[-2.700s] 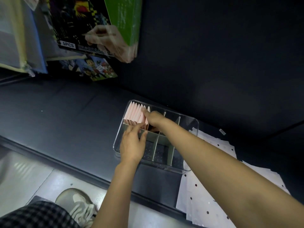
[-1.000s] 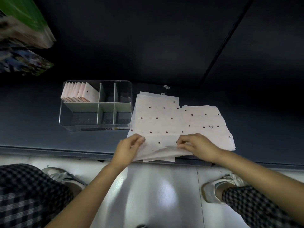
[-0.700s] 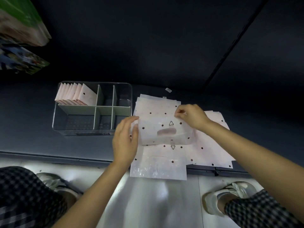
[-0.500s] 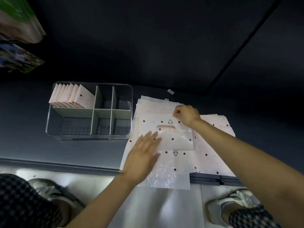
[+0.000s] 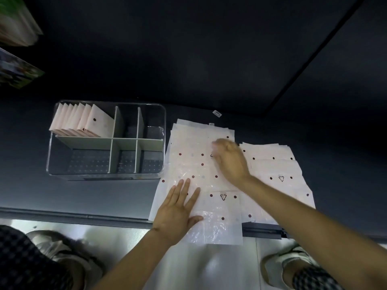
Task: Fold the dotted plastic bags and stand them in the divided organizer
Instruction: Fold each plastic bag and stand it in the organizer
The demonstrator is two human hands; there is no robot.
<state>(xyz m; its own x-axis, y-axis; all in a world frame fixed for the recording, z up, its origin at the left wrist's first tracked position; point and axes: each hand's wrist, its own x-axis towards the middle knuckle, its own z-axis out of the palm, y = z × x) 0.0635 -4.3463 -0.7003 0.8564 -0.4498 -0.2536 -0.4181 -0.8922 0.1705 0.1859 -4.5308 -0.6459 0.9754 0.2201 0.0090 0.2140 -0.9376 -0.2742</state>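
A clear divided organizer (image 5: 105,141) sits at the left of a dark table (image 5: 25,164), its far-left compartment already holding a row of folded bags (image 5: 81,120) standing on edge, while the other compartments show nothing inside. Just right of it, nearly touching its wall, lies the top dotted bag (image 5: 201,164) of a loose pile of flat ones, its near end hanging over the table's front edge. The person's left hand (image 5: 178,212) lies flat on that bag's near-left part, fingers straight and spread, pressing rather than gripping. The right hand (image 5: 228,160) rests farther back on the same bag near its far-right part; motion blur smears the fingertips, so whether they pinch the plastic or only press it cannot be told. A second spread of dotted bags (image 5: 276,164) lies to the right, partly under the right forearm. Checked trousers and shoes show below the table edge. The step in hand appears to be smoothing the top bag flat ahead of its first fold; the fold itself is not yet made. The next move likely calls for one hand to pin the sheet while the other lifts an edge and brings it across squarely, since thin slick plastic may slide on the pile beneath and carry a second bag with it.
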